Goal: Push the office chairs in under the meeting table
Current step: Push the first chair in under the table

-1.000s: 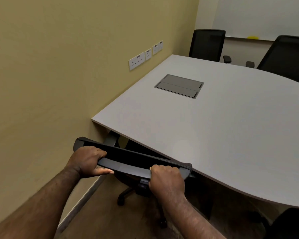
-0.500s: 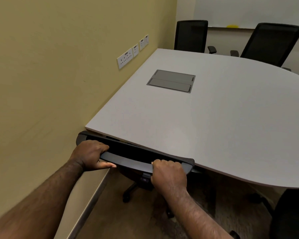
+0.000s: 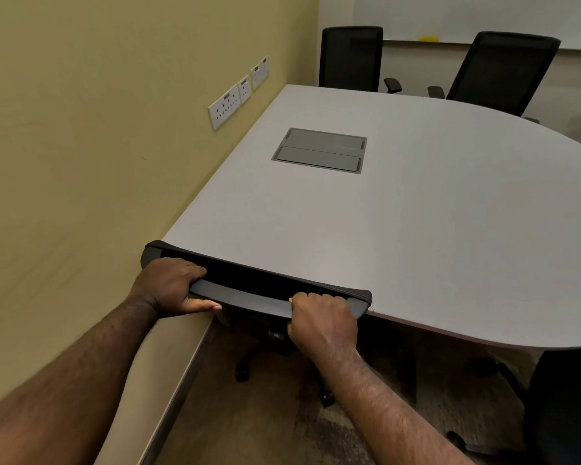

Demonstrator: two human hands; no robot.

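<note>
A black office chair (image 3: 249, 290) stands at the near edge of the grey meeting table (image 3: 433, 236), its top rail level with and touching the table's edge. My left hand (image 3: 171, 285) grips the left part of the rail, thumb underneath. My right hand (image 3: 322, 322) grips the rail near its right end. The seat is hidden under the table; only the wheeled base shows below. Two more black chairs (image 3: 351, 58) (image 3: 502, 70) stand at the far side of the table.
A yellow wall (image 3: 81, 146) with socket plates (image 3: 224, 106) runs close along the left. A grey cable hatch (image 3: 319, 150) is set in the tabletop. Another dark chair (image 3: 564, 407) stands at the bottom right on the carpet.
The chair has rolled forward under the table: its backrest top, earlier a little short of the edge, now meets it. Both hands kept their grip on the rail.
</note>
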